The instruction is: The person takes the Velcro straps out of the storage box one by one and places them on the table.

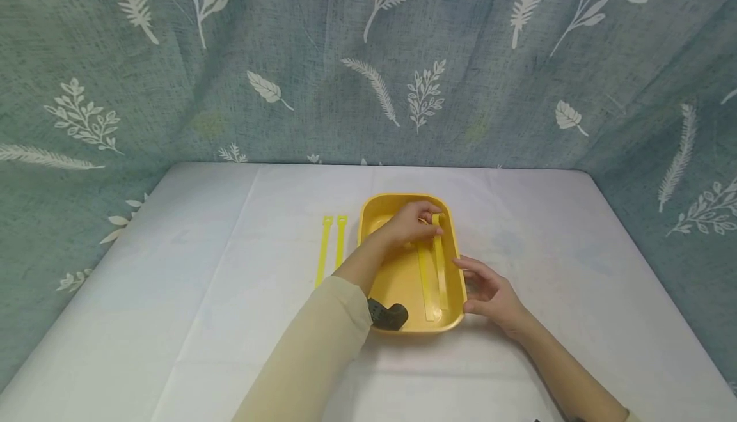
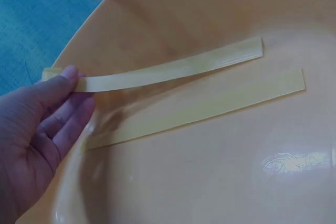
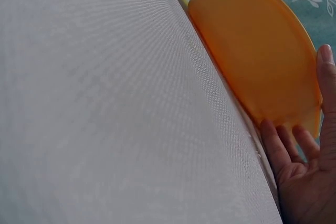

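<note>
My left hand (image 1: pixel 411 224) reaches into the yellow tray (image 1: pixel 400 294) and pinches a flat yellow cable tie (image 2: pixel 173 71) between thumb and fingers near one end. The tie's other end stretches over the tray floor, its fine ridges showing in the left wrist view. Beside it, a second yellow cable tie (image 2: pixel 210 108) lies flat in the tray. My right hand (image 1: pixel 495 297) is at the tray's right side, one fingertip at the rim and the thumb lower along the outer wall. From the right wrist view, relaxed fingers (image 3: pixel 275 142) touch that orange-looking wall.
Two more yellow cable ties, a left one (image 1: pixel 324 249) and a right one (image 1: pixel 341 240), lie side by side left of the tray, partly behind my left forearm. A white cloth (image 1: pixel 230 320) covers the table. Leaf-patterned blue-green fabric (image 1: pixel 322 89) hangs behind it.
</note>
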### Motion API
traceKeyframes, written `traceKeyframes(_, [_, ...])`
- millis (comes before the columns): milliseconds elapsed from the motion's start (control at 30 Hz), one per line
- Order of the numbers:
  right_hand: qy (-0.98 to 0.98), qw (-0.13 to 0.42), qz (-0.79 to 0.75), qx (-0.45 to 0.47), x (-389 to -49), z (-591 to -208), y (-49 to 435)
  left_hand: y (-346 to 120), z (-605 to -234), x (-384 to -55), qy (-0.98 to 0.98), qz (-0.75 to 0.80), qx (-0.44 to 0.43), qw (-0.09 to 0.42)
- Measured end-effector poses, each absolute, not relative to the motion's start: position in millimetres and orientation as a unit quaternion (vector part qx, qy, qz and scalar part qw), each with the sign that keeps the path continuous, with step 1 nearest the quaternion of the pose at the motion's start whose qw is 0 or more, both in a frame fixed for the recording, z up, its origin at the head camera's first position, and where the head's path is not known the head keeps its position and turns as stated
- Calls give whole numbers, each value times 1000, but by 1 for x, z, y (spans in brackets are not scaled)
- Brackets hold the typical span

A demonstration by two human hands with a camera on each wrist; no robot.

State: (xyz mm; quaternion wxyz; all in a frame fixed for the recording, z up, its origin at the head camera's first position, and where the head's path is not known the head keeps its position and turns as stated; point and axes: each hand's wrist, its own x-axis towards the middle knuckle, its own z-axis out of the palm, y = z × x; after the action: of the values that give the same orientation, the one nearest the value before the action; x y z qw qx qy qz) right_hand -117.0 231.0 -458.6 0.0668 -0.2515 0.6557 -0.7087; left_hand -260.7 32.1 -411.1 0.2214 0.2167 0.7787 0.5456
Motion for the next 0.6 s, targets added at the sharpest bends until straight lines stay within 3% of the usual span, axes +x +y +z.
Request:
traceKeyframes(133, [660,65,-707,-245,-116,-458,231,32,-405,-259,743,596,191,237])
traceKeyframes(600, [658,62,-708,-248,-118,-460,231,25,-396,-260,687,661,221,207])
